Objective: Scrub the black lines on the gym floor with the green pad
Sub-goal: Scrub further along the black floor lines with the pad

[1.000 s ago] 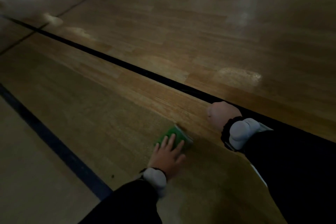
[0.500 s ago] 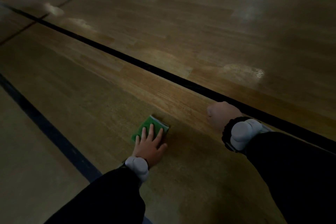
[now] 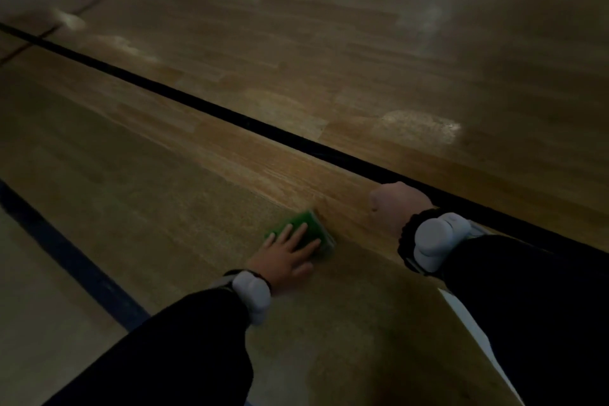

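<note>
Dim light lies over the wooden gym floor (image 3: 230,194), its boards glossy, with pale patches of glare toward the far side. One black line (image 3: 263,127) runs diagonally from the far left to the near right, and a second, bluish-dark line (image 3: 75,260) cuts across the near left corner. Between them, on bare wood and touching neither line, sits the green pad (image 3: 301,229) — flat on the floor, with a paler edge showing at its right side. The left hand (image 3: 283,257) rests on top of it, palm down, fingers (image 3: 285,234) straight and spread over the green surface, thumb out to the right beside the pad. The right hand (image 3: 397,204) is planted on the floor just near of the black line, curled into a fist with the knuckles down — it holds nothing that I can see. Both arms wear dark sleeves, and each wrist carries a white device (image 3: 431,242) on a dark band. A sliver of something white (image 3: 461,313) shows under the right forearm; I cannot tell what it is.
</note>
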The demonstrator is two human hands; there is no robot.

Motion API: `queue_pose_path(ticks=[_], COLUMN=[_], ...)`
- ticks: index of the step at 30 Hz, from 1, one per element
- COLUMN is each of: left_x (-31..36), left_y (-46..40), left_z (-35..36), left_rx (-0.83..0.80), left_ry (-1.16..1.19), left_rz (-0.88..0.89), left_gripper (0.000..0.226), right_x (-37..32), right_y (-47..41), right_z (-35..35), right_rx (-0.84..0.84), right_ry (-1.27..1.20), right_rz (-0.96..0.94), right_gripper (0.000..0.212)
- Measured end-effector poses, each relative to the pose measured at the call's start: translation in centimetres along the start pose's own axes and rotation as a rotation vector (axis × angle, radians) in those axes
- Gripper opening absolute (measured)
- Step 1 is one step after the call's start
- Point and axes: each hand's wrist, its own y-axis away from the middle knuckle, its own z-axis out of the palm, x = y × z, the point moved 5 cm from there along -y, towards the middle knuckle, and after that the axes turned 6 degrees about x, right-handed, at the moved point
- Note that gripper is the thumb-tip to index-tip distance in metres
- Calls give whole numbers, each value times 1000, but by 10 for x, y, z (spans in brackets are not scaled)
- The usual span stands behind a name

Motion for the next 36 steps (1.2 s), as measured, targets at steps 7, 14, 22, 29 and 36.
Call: queue_pose_path(ticks=[7,14,22,29,36], left_x=[5,115,80,0,-26], left_y=[-11,42,21,30,50], left_z=[-8,24,-16,-38,-31], left_rx=[-7,-168,217,355,352], left_ry=[-39,-160,139,292,413], left_rz=[9,631,381,-9,-138], left_gripper=[82,54,42,46,47], right_x=[38,44,-14,-62,-32], right_y=[7,21,57,94,57], right_z=[8,19,34,92,72], right_rx=[1,-10,-80,-335,-36], right_ry=[-40,-85,-20,73,1], right_rz=[135,111,-292,-554,-242], right_gripper=[46,44,12,46,52])
